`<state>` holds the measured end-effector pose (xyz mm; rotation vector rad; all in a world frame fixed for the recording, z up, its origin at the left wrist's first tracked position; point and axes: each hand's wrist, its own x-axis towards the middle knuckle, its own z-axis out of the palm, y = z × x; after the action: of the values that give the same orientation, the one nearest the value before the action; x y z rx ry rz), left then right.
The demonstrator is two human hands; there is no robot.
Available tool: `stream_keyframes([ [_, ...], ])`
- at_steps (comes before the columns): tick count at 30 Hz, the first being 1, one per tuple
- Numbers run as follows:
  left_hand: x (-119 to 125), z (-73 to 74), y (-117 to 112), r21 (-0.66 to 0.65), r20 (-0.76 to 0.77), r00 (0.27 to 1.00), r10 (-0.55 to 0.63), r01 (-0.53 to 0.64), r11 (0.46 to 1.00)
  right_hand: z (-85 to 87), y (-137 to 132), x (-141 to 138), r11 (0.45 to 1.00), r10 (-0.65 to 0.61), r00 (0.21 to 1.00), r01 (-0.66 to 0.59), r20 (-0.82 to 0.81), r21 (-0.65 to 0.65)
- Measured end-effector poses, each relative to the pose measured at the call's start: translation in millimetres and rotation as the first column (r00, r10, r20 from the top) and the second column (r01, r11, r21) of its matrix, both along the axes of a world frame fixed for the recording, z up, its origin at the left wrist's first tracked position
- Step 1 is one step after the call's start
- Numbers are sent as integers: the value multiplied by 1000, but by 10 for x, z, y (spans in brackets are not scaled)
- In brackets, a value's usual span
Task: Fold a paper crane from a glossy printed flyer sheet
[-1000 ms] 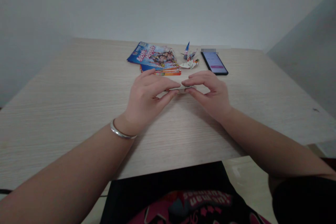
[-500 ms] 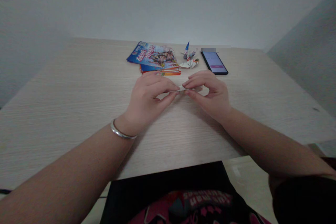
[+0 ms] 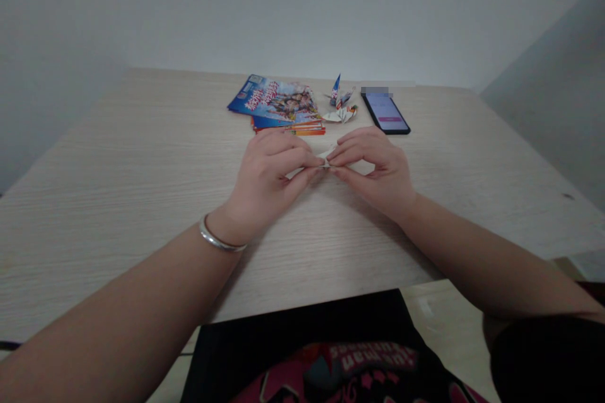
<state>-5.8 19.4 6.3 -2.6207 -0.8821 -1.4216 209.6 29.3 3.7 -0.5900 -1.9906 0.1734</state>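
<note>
Both my hands meet at the middle of the pale wooden table (image 3: 118, 164). My left hand (image 3: 269, 173), with a silver bangle on its wrist, pinches one end of a small folded piece of white paper (image 3: 327, 154). My right hand (image 3: 378, 167) pinches the other end, fingertips almost touching those of the left. Most of the paper is hidden under the fingers; a bit shows below my right palm.
Behind the hands lies a stack of colourful printed leaflets (image 3: 276, 104). Two small folded paper figures (image 3: 341, 107) sit to their right. A black phone (image 3: 385, 112) with a lit screen lies further right. The table's near edge is close to my lap.
The fingertips of both hands have drawn closer together on the folded paper, and its edge has tipped up slightly. The arms have stayed where they were.
</note>
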Motion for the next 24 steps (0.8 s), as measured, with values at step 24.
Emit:
stream_keyframes([
  [24,-120,139,11,35,-541,811,222,-242,970,-5,8,108,991,-86,995,80,-53,-106],
])
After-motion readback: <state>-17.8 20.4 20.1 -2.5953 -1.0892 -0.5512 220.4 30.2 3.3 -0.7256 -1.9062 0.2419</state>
